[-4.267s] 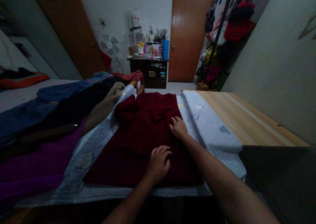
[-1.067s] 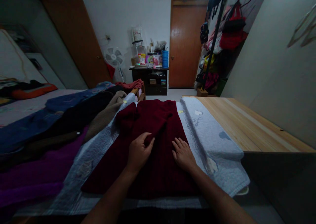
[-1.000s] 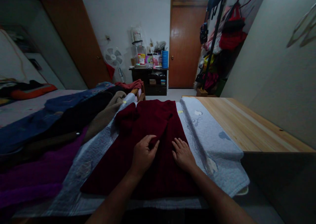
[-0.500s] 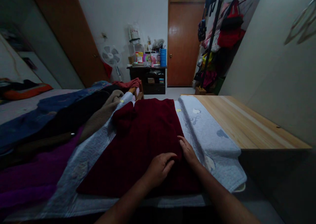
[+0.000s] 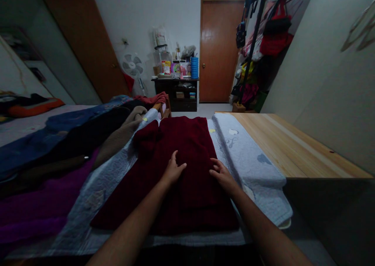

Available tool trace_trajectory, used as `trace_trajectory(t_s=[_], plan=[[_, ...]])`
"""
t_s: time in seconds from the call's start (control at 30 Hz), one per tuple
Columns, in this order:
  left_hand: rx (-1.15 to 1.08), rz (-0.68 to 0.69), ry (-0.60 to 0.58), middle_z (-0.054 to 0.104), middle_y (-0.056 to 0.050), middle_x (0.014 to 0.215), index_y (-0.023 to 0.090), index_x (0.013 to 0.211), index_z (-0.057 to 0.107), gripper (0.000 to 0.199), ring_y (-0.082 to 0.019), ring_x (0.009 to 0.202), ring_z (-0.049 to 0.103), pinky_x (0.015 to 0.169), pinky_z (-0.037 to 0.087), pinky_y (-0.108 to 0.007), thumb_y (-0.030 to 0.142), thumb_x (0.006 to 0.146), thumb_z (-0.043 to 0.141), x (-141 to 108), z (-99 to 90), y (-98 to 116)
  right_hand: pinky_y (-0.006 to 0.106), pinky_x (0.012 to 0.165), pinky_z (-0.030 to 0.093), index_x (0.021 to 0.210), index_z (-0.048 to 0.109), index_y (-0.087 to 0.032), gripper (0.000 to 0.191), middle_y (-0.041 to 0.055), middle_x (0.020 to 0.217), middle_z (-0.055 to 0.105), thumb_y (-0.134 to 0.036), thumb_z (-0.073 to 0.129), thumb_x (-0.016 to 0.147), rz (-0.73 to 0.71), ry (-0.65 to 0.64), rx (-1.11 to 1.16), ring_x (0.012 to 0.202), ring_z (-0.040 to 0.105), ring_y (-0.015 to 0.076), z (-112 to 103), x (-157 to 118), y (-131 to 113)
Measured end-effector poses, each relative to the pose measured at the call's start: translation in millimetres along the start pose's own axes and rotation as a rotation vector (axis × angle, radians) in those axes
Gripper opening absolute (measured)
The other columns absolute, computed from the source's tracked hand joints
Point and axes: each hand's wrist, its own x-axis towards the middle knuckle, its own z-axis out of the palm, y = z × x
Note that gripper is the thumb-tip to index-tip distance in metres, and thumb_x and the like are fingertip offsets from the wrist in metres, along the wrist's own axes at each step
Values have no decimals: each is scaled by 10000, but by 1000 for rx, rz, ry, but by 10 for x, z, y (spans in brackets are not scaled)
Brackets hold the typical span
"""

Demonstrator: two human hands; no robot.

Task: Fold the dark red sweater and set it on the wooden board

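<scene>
A dark red garment (image 5: 193,141) lies spread on a light grey-blue quilted cover (image 5: 254,160). Its right part is folded inward over the body, and a bunched portion sits at the upper left. My left hand (image 5: 174,170) rests on or just over the middle of the garment, thumb and fingers apart, holding nothing. At the garment's right edge is my right hand (image 5: 223,176), its fingers spread and slightly curled, with nothing visibly gripped. Whether either palm presses on the cloth is hard to tell.
Clothes in blue, black, brown and purple (image 5: 43,191) are piled on the left. A wooden board (image 5: 287,145) lies on the right beyond the cover. Farther back stand a fan (image 5: 133,65), a dark cabinet (image 5: 161,87) and a door (image 5: 218,51).
My left hand has moved up and left from the folded part and opened. My right hand has stayed near the right edge, its fingers shifting slightly. The folded cloth now lies flatter.
</scene>
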Motion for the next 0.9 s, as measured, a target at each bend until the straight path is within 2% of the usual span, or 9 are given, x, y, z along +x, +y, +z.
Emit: trace_trajectory(t_s=[0.13,0.23,0.3,0.37,0.47,0.57,0.63,0.73,0.9], plan=[[-129,-62,-81,624,-97,1129,259,1475,103,761,-146,941,651,818,526,-289,197,851,534,154,-21,77,380,824,543,1359,339,-255,559,66,1180,659,-215,436,809,-5,8,66,986,664,219,-44,-18,-135],[-74,26,-120,648,-67,1096,256,1443,261,716,-156,936,648,840,520,-299,112,793,524,162,-23,125,365,779,548,1365,313,-234,597,68,1113,681,-197,419,779,27,37,73,893,679,211,-51,-31,-145],[153,57,-105,628,-85,1135,235,1367,420,656,-211,1005,624,881,505,-365,101,739,553,144,1,133,351,783,538,1355,341,-218,616,67,1090,682,-175,425,746,17,116,-31,896,668,208,-34,-44,-92],[455,120,0,543,-122,1282,229,1299,514,607,-288,1148,542,959,445,-457,121,707,593,129,50,148,342,824,516,1329,402,-201,610,67,1082,672,-162,450,722,-20,211,-190,930,649,206,-1,-59,-11],[743,371,147,344,-100,1489,256,1293,529,520,-309,1333,350,1093,283,-502,190,780,580,162,170,231,340,817,505,1327,433,-190,591,51,981,675,-177,476,738,-21,264,-366,850,646,196,58,-76,100],[814,653,-43,358,-33,1507,267,1329,494,422,-217,1386,286,1147,205,-437,248,913,426,308,333,379,339,833,502,1351,410,-199,588,60,1028,667,-226,506,772,-1,264,-380,888,648,202,90,-76,145],[831,734,-194,387,-17,1495,260,1358,465,421,-194,1398,271,1151,197,-432,303,956,347,462,448,464,344,906,481,1357,400,-204,585,80,1174,626,-264,524,789,-8,253,-332,1034,620,214,86,-79,133],[852,709,-272,363,-34,1510,248,1408,406,500,-218,1416,238,1147,187,-475,452,963,306,720,593,497,337,950,457,1378,373,-204,583,86,1270,583,-294,513,819,3,210,-316,1119,587,211,60,-111,80],[888,577,-244,221,-49,1569,255,1465,312,624,-244,1449,120,1148,139,-500,577,932,282,1016,701,331,342,810,487,1437,308,-98,652,154,1092,674,-271,509,842,172,112,-585,939,660,253,0,-189,-18]])
